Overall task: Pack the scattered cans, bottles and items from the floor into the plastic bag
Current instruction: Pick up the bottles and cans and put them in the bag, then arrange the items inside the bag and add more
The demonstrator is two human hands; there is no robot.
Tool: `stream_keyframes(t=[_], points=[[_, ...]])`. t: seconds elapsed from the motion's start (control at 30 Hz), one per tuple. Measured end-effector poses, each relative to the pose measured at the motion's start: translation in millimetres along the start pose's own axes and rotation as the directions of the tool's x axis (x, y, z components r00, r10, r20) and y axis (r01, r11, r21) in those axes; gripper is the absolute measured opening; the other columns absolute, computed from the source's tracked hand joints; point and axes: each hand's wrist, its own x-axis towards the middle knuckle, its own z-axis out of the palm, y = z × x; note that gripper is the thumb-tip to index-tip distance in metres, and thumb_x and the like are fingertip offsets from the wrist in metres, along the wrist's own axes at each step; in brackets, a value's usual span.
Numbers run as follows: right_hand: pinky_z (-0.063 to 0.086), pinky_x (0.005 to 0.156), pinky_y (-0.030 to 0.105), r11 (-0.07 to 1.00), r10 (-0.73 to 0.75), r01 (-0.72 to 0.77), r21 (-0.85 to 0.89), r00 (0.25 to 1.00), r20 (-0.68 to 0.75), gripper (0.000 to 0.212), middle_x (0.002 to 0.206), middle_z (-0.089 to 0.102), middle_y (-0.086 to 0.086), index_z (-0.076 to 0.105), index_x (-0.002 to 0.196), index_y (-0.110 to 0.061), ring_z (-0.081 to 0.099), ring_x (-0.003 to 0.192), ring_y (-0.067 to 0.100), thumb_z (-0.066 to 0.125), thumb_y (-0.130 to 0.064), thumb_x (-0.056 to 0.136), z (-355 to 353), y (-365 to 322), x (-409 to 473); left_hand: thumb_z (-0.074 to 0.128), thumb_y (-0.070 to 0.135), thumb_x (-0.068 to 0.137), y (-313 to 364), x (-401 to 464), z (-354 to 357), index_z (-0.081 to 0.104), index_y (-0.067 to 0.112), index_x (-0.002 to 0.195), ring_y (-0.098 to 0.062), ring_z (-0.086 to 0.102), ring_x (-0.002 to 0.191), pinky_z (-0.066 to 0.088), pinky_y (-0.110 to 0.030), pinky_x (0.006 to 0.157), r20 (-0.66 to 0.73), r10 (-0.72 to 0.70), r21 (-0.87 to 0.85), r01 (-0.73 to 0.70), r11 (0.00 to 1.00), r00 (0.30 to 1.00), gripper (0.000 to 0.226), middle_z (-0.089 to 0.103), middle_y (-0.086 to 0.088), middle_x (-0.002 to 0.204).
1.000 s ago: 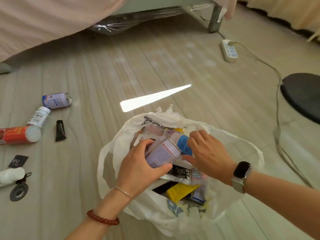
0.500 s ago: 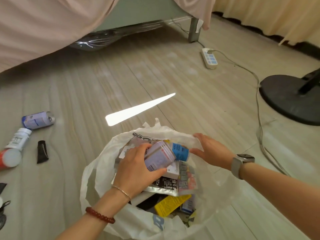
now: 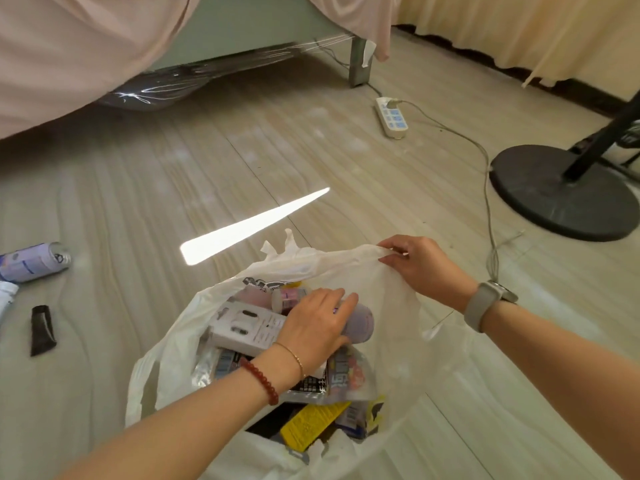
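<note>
Fingers [image 3: 332, 299] of the left hand [image 3: 313, 329] are wrapped round a pale purple can [image 3: 360, 322] inside the white plastic bag [image 3: 346, 268], whose rim is pinched by the right hand [image 3: 420, 266]; if released, it could collapse.

one plastic bag [image 3: 391, 292], two cans [image 3: 33, 262] [image 3: 360, 323], one black tube [image 3: 42, 330], one power strip [image 3: 391, 116], two hands [image 3: 317, 327] [image 3: 420, 265]

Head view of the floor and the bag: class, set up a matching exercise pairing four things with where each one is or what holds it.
Things:
1. lilac can
2. bag rim
3. black tube
4. power strip

Places:
A. on the floor near the bed leg
B. on the floor at the far left, outside the bag
C. pinched by the right hand
D. inside the bag, under the left hand

Pairs: 1-D, 2-C, 3-B, 4-A
</note>
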Motion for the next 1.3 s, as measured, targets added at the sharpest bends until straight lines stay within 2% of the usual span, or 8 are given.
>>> stream_keyframes(t=[0.17,0.27,0.47,0.6,0.77,0.9,1.17,1.3], points=[[0.05,0.08,0.042,1.0,0.008,-0.008,-0.009,1.0,-0.029,0.018,0.097,0.069,0.011,0.067,0.099,-0.009,0.06,0.089,0.027,0.051,-0.011,0.09,4,0,-1,0.075,0.031,0.06,5,-14,-1,0.059,0.018,0.101,-0.024,0.054,0.105,0.033,-0.039,0.088,-0.081,-0.033,0.08,0.039,0.996,0.996,0.046,0.065,-0.006,0.11],[0.05,0.08,0.044,1.0,0.004,-0.003,0.016,0.999,-0.038,0.018,0.095,0.07,0.012,0.068,0.099,-0.008,0.062,0.089,0.028,0.052,-0.01,0.089,7,-3,-3,0.07,0.029,0.069,-11,-35,-18,0.053,0.02,0.111,-0.023,0.043,0.113,0.032,-0.042,0.093,-0.189,-0.232,0.067,0.248,0.966,0.954,0.046,0.057,-0.007,0.119],[0.044,0.085,0.035,0.888,-0.139,0.141,-0.438,0.99,0.037,0.039,0.117,0.058,0.0,0.047,0.126,-0.023,0.054,0.105,0.022,0.047,-0.032,0.089,25,-23,-7,0.037,0.051,0.09,-80,-70,-44,0.019,0.021,0.143,-0.028,0.037,0.128,0.032,-0.046,0.102,0.125,-0.773,0.135,0.761,0.635,0.622,0.063,0.032,-0.012,0.146],[0.04,0.095,0.047,0.751,-0.318,0.329,-0.573,0.94,0.123,0.049,0.128,0.052,0.01,0.047,0.126,-0.017,0.052,0.113,0.03,0.058,-0.028,0.08,52,-44,-3,0.03,0.039,0.097,-100,-77,-54,0.056,0.021,0.115,-0.012,0.049,0.075,0.037,-0.024,0.061,0.138,-0.744,-0.017,0.753,0.658,0.653,0.036,0.064,-0.002,0.105],[0.032,0.106,0.052,0.744,-0.461,0.496,-0.447,0.866,0.193,0.042,0.127,0.056,0.008,0.046,0.124,-0.019,0.049,0.121,0.027,0.043,-0.035,0.084,102,-103,2,0.037,0.036,0.095,-110,-83,-71,0.053,0.02,0.12,-0.015,0.057,0.096,0.046,-0.026,0.075,0.07,-0.753,-0.197,0.749,0.633,0.655,0.034,0.06,0.0,0.115],[0.039,0.101,0.046,0.785,-0.503,0.553,-0.28,0.832,0.234,0.045,0.122,0.059,0.008,0.051,0.121,-0.016,0.054,0.115,0.028,0.03,-0.032,0.085,155,-163,1,0.04,0.034,0.094,-127,-143,-85,0.045,0.019,0.13,-0.021,0.047,0.119,0.039,-0.036,0.098,0.036,-0.835,-0.19,0.824,0.534,0.549,0.039,0.049,-0.004,0.131],[0.039,0.101,0.036,0.715,-0.575,0.69,-0.114,0.673,0.465,0.048,0.132,0.048,0.003,0.043,0.131,-0.017,0.045,0.123,0.023,0.023,-0.031,0.09,282,-251,-33,0.046,0.027,0.091,-182,-357,-91,0.046,0.018,0.127,-0.023,0.045,0.119,0.039,-0.036,0.094,0.104,-0.969,-0.009,0.975,0.223,0.222,0.038,0.046,-0.004,0.133],[0.039,0.098,0.033,0.731,-0.47,0.668,-0.14,0.641,0.607,0.04,0.134,0.044,0.0,0.036,0.135,-0.018,0.042,0.122,0.02,0.032,-0.024,0.095,353,-275,-41,0.049,0.023,0.088,-231,-429,-83,0.037,0.019,0.135,-0.026,0.029,0.132,0.035,-0.04,0.098,0.118,-0.98,0.06,0.984,0.169,0.161,0.049,0.031,-0.004,0.146]])
